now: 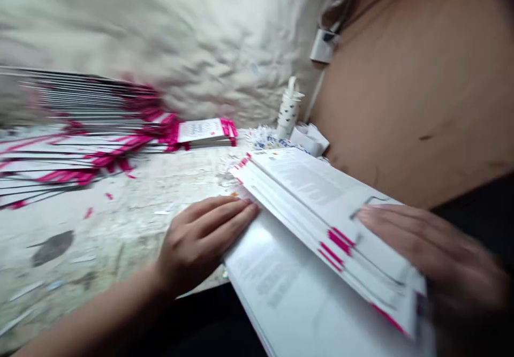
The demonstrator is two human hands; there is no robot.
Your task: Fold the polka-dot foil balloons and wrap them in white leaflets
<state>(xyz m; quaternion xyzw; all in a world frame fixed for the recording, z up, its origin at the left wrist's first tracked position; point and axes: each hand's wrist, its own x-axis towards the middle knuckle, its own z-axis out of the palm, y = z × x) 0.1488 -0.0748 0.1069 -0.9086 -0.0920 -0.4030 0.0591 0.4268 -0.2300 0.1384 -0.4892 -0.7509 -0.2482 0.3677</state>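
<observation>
Sheaf of white printed booklets (317,228), held up at a tilt, loosely fanned, edges out of alignment; exposed pages carry grey text blocks; magenta bands (339,242) mark the side edges; a broader white page (273,287) spreads beneath; near end blurred, detail unconfirmed.

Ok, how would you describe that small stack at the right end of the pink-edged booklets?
Start at the crumpled off-white sheet behind the work surface. A long fanned row of pink-edged booklets runs in from the left. The small stack ends it, the one part showing a white cover face-up.
</observation>
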